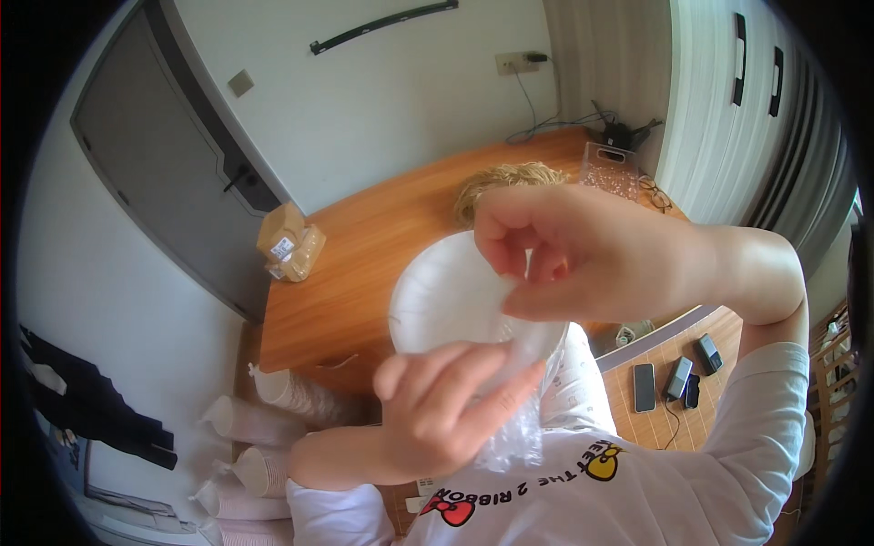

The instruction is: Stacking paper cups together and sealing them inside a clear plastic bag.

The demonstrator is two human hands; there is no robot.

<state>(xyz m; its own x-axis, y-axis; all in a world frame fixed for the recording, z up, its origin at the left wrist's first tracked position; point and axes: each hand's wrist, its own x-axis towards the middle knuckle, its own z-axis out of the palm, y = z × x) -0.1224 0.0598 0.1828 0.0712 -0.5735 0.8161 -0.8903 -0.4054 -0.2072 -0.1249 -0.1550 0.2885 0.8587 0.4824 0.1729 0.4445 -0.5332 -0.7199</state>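
My left hand (446, 400) is closed on a crinkled clear plastic bag (514, 441), which hangs below its fingers in front of my shirt. My right hand (592, 255) is raised a little higher, its thumb and curled fingers pinched together. What sits in that pinch is hidden by the fingers; a small red spot shows between them. Beneath and behind both hands is a wide white round bowl (437, 291), its inside facing up and its near rim partly covered by my left hand and the bag.
A wooden table (364, 264) bears small cardboard boxes (291, 244), a straw-coloured bundle (505, 182), a clear container (610, 171) and glasses (655, 193). Wrapped stacks of cups (264, 423) stand at lower left. A phone (645, 388) and small devices (678, 378) lie at right.
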